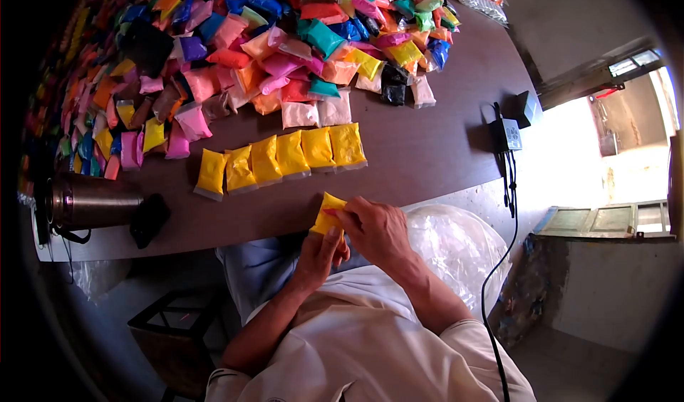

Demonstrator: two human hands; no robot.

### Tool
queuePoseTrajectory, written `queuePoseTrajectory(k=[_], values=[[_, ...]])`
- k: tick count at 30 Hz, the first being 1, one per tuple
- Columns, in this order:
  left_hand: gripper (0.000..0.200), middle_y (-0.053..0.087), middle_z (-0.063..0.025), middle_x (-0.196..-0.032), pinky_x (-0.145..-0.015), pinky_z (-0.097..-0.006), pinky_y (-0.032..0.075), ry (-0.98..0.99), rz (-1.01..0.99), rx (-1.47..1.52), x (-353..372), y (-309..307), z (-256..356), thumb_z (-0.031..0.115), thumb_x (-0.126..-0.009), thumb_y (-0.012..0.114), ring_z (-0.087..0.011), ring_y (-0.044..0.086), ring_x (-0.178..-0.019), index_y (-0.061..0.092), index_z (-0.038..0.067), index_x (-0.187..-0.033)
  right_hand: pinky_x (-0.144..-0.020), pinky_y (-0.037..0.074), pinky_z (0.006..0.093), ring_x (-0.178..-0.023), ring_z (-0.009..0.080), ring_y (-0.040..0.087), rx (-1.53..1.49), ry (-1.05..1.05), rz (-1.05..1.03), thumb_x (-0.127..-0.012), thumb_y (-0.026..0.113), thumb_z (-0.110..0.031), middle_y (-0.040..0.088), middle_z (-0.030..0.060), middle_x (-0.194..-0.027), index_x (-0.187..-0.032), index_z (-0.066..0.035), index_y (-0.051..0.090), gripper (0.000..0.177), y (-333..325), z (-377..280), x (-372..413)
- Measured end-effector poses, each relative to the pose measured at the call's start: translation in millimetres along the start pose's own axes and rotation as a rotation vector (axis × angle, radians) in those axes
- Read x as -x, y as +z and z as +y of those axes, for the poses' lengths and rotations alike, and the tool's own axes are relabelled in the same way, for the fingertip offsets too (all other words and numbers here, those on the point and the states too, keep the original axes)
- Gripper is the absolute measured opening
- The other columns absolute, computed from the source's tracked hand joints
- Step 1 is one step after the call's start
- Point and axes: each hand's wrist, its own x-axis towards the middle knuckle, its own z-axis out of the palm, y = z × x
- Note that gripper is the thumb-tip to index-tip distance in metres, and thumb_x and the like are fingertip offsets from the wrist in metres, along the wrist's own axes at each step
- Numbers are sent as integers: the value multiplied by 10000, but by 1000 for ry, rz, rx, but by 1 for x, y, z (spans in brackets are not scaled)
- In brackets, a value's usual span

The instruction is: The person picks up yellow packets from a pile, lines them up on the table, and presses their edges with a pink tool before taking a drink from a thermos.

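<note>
Near the table's front edge, a yellow packet (325, 215) is held between both hands. My left hand (322, 254) grips its lower part, thumb on the front. The closed fingers of my right hand (374, 227) pinch at its right side, where a small red patch shows; what that is I cannot make out. Just beyond the hands, several yellow packets (264, 161) lie side by side in a slightly slanted row on the dark table (434, 142).
A large heap of colourful packets (278, 64) covers the table's far and left parts. A metal mug (100, 201) lies at the left beside a black item (149, 220). At the right stands a power adapter (510, 134) with a hanging cable. A clear plastic bag (456, 256) bulges below the front edge.
</note>
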Motion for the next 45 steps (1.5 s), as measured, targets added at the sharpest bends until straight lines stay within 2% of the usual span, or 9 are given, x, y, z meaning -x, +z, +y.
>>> queuePoseTrajectory(k=[5, 13, 18, 24, 27, 29, 36, 41, 45], values=[[461, 519, -7, -651, -491, -219, 399, 6, 59, -44, -3, 4, 7, 488, -969, 414, -97, 536, -559, 513, 67, -811, -500, 466, 382, -536, 297, 608, 104, -31, 87, -812, 653, -196, 607, 108, -591, -722, -56, 608, 173, 5, -1, -6], [560, 525, -27, -546, -492, -237, 376, -12, 100, -155, -3, 9, 6, 475, -982, 393, -81, 458, -498, 521, 53, -637, -503, 469, 357, -533, 269, 610, 19, 17, 140, -796, 678, -190, 607, 98, -600, -739, -63, 629, 148, 4, 19, -9], [564, 520, -32, -540, -492, -245, 381, -42, 107, -152, 0, 5, 3, 471, -984, 389, -89, 456, -494, 514, 48, -632, -511, 467, 358, -540, 280, 606, 30, 4, 169, -801, 669, -149, 606, 104, -611, -748, -51, 615, 124, -6, 20, -8], [484, 490, -20, -563, -484, -232, 388, -30, 76, -107, 1, -2, -5, 439, -983, 420, -99, 495, -501, 471, 68, -676, -529, 466, 362, -569, 288, 602, 14, -214, 214, -784, 678, -120, 607, 111, -652, -745, -46, 590, 122, -24, -4, -7], [476, 470, -12, -566, -482, -234, 384, -35, 76, -98, 2, -1, -1, 426, -985, 423, -100, 498, -505, 467, 68, -675, -525, 456, 380, -568, 293, 587, -26, -208, 183, -777, 676, -111, 600, 109, -662, -708, -42, 565, 148, -28, -8, -10], [476, 461, -9, -568, -481, -235, 381, -42, 79, -84, 1, 1, 3, 424, -986, 424, -102, 498, -507, 465, 68, -672, -517, 445, 404, -561, 307, 575, 113, -357, 58, -782, 656, -109, 592, 110, -656, -671, -38, 545, 172, -25, -8, -12], [541, 439, -17, -522, -469, -254, 373, -67, 48, -77, 0, 2, 17, 468, -980, 406, -109, 478, -485, 450, 58, -630, -510, 444, 417, -569, 320, 582, 140, -327, -7, -775, 617, -108, 587, 114, -627, -649, -47, 547, 157, -9, -1, -29], [573, 432, -22, -503, -460, -271, 368, -42, 64, -30, -7, 2, 20, 487, -974, 410, -109, 454, -462, 451, 50, -605, -515, 460, 425, -577, 321, 603, 136, -86, 29, -762, 612, -168, 600, 115, -608, -684, -59, 577, 138, -3, 3, -27], [577, 422, -23, -492, -448, -272, 364, -23, 75, -7, -4, 7, 17, 470, -976, 418, -117, 447, -444, 438, 56, -576, -510, 465, 384, -543, 294, 607, 59, -63, 99, -775, 659, -160, 609, 108, -611, -699, -50, 594, 148, -1, 10, -24]])
